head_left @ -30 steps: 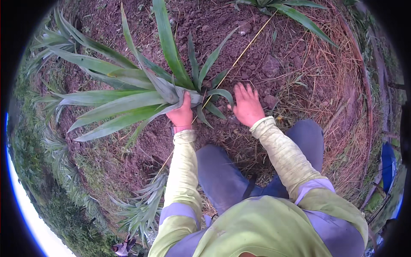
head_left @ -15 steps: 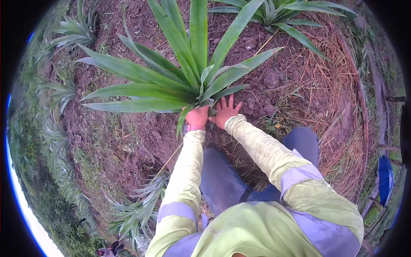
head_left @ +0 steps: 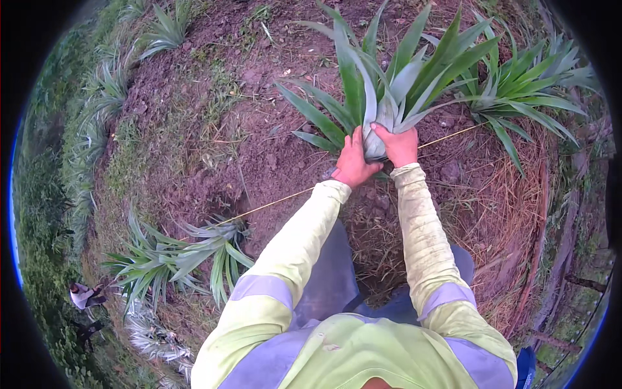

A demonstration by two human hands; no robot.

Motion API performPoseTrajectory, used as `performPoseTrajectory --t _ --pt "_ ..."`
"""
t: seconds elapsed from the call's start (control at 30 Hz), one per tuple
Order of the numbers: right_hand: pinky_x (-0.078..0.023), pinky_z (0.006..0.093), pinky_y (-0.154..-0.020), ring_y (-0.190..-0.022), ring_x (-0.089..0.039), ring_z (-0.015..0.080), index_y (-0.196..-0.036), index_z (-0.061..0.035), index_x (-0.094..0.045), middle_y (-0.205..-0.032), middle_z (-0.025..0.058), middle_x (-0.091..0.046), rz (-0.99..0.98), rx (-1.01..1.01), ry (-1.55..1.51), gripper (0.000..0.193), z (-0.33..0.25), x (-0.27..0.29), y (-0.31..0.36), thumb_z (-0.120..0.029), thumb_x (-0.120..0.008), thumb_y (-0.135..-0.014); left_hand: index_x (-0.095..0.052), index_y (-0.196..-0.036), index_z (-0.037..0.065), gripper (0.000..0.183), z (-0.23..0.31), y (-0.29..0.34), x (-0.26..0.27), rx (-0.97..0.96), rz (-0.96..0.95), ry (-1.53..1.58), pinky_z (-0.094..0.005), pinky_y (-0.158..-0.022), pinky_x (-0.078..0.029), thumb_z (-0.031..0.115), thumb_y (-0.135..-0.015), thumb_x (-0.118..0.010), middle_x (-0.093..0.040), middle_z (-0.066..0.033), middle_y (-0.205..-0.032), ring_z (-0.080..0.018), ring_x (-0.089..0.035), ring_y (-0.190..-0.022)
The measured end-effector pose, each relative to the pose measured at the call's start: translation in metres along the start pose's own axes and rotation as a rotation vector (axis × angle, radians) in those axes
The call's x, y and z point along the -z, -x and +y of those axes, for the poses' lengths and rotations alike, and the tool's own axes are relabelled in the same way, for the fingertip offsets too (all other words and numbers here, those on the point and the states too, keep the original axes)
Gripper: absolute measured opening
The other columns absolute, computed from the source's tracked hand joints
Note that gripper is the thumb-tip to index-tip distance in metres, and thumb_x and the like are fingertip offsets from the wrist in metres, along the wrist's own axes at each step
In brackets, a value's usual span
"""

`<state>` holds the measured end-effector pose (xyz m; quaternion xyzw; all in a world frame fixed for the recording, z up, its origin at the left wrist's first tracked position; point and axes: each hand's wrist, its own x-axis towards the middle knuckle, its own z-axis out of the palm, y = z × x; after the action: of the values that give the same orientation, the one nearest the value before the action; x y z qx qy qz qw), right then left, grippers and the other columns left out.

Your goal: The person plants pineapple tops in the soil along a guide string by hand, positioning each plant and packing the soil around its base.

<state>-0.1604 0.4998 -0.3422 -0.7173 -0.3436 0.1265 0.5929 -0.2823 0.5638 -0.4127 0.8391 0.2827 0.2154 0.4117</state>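
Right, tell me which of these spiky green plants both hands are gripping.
The upright plant at top centre: the left hand and right hand clasp its pale base. The neighbour plant to its right and the lower-left plant stand untouched.

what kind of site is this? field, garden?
Most likely a planting field, perhaps a pineapple-type crop. Both hands, left hand and right hand, grip the base of a spiky plant over bare red-brown soil; similar plants stand alongside a taut guide string.
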Motion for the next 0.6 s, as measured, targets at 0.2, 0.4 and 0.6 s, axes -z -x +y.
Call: performPoseTrajectory --t 0.2,0.4,0.6 --pt "-0.047 0.0354 -0.092 -0.1 -0.066 0.0242 -0.108 0.0048 -0.066 -0.107 0.0145 -0.071 0.12 0.008 -0.049 0.041 0.019 0.028 0.004 -0.017 -0.081 -0.076 -0.072 -0.106 0.002 0.02 -0.119 0.036 0.091 0.129 0.37 0.498 -0.0278 -0.088 -0.05 0.009 -0.087 -0.069 -0.071 -0.0082 -0.108 -0.0155 -0.065 -0.098" --pt "-0.046 0.0356 -0.093 -0.1 -0.065 0.0248 -0.111 0.0044 -0.064 -0.109 0.0132 -0.07 0.087 0.031 -0.122 0.041 0.005 0.01 0.006 -0.016 -0.079 -0.079 -0.039 -0.144 -0.001 0.065 -0.256 -0.005 0.116 0.388 0.632 -0.611 -0.0478 -0.114 -0.026 0.044 -0.098 -0.048 -0.048 -0.0271 -0.14 -0.0422 -0.042 -0.131" --pt "-0.046 0.0341 -0.092 -0.099 -0.062 0.0206 -0.112 0.0037 -0.062 -0.108 0.01 -0.068 0.098 -0.046 -0.106 0.038 0.018 0.03 0.006 -0.01 -0.077 -0.08 -0.04 -0.144 -0.001 0.065 -0.202 -0.03 0.023 0.253 0.431 -0.536 -0.0528 -0.116 -0.02 0.044 -0.098 -0.045 -0.049 -0.0268 -0.139 -0.0415 -0.041 -0.131"
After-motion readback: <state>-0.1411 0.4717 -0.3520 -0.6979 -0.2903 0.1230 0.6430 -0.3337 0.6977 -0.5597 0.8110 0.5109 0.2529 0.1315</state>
